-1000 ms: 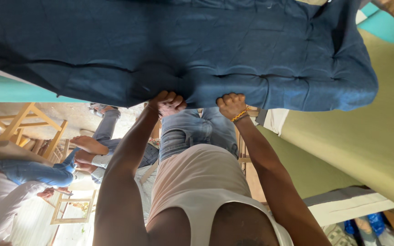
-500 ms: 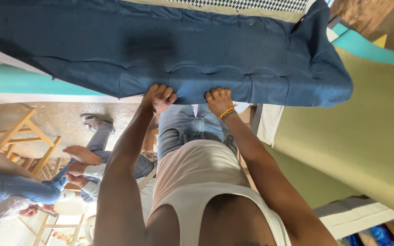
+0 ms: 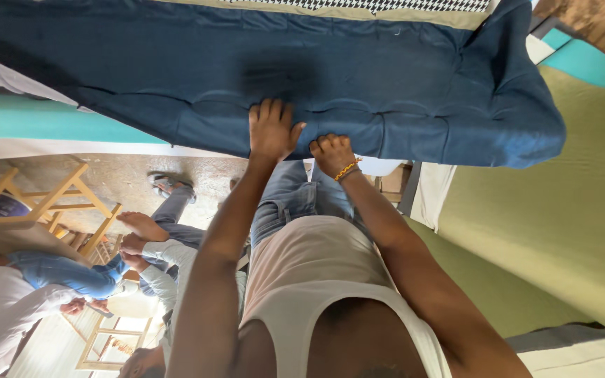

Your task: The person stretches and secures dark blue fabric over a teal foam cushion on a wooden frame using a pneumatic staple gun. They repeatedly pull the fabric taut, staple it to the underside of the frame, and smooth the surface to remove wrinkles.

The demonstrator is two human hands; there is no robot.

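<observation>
The left hand (image 3: 271,129) lies flat with released fingers on the blue padded cover (image 3: 358,84); the right hand (image 3: 330,154) grasps its edge. The cover looks mostly smooth.

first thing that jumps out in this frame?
The big dark blue upholstered cushion spanning the top, with the left hand flat on it and the right hand, wearing a beaded bracelet, gripping its lower edge. At lower left, other people sit among wooden frames.

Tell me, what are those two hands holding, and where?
Both hands hold the dark blue upholstery fabric at its padded edge: the left hand lies spread on it, the right hand grips the fold.
</observation>
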